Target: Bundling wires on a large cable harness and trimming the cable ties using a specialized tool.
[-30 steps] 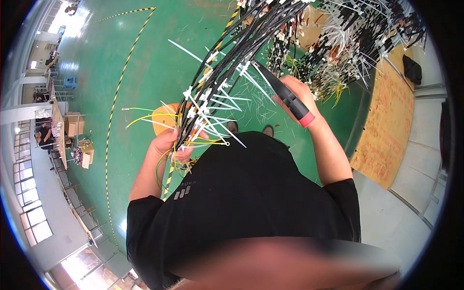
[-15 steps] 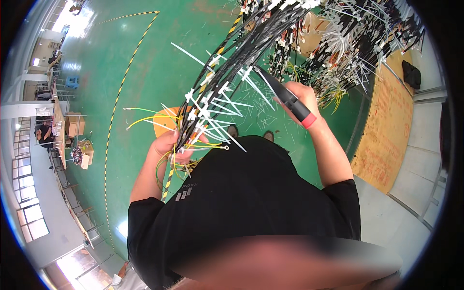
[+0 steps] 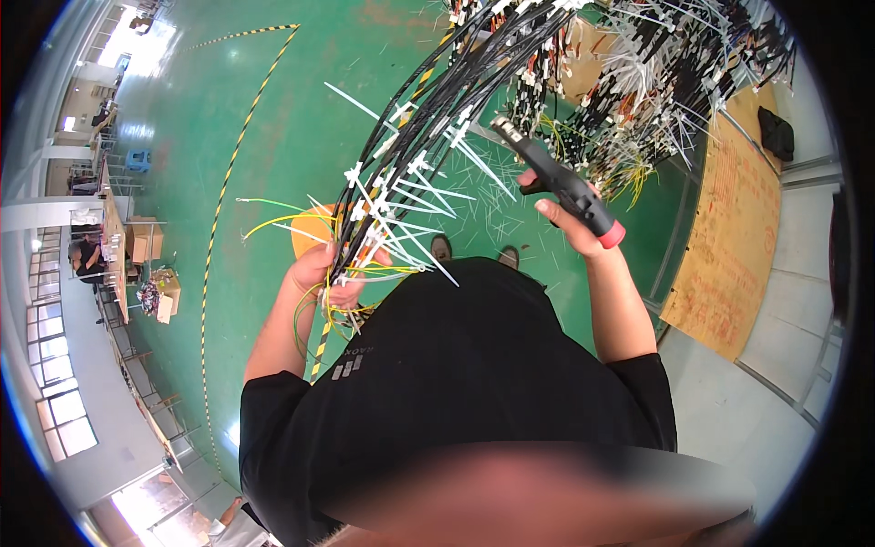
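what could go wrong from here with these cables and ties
The black tool in the right hand points toward the black cables, so its tip might nick one. White tie tails jut out near the left hand and could scratch it. Pale scraps on the floor near the shoes might slip underfoot.

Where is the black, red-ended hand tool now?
In the head view's right half: the black, red-ended hand tool is in the right hand, right of the white-tied black cable bundle.
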{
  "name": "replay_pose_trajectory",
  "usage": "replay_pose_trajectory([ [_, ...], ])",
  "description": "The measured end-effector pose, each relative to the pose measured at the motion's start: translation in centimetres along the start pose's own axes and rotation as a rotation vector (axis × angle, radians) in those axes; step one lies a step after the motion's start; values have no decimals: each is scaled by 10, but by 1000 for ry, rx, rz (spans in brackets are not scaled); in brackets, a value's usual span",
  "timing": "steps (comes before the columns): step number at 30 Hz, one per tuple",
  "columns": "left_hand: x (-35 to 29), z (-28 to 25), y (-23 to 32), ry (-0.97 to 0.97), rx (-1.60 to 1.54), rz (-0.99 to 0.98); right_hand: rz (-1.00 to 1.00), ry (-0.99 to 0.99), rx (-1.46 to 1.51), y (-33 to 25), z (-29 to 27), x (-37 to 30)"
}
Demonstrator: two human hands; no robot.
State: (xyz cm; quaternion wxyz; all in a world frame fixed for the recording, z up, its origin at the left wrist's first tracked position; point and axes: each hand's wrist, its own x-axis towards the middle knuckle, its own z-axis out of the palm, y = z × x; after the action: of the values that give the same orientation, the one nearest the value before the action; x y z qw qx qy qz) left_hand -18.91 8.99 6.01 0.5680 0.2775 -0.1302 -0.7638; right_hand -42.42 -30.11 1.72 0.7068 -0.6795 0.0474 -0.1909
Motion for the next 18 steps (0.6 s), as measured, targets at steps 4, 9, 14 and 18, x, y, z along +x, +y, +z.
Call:
replay_pose_trajectory([
  [4,1,1,-3,-27,-68,-4,-169,-96,-297,4,5,5],
  [9,2,0,-9,-70,-133,-28,87,-72,-25,17,15,9],
  [14,3,1,-11,-82,-117,-22,114,-109,108,19,11,9],
  [18,3,2,-12,-81,-110,-8,-50,-103,-65,20,9,1],
])
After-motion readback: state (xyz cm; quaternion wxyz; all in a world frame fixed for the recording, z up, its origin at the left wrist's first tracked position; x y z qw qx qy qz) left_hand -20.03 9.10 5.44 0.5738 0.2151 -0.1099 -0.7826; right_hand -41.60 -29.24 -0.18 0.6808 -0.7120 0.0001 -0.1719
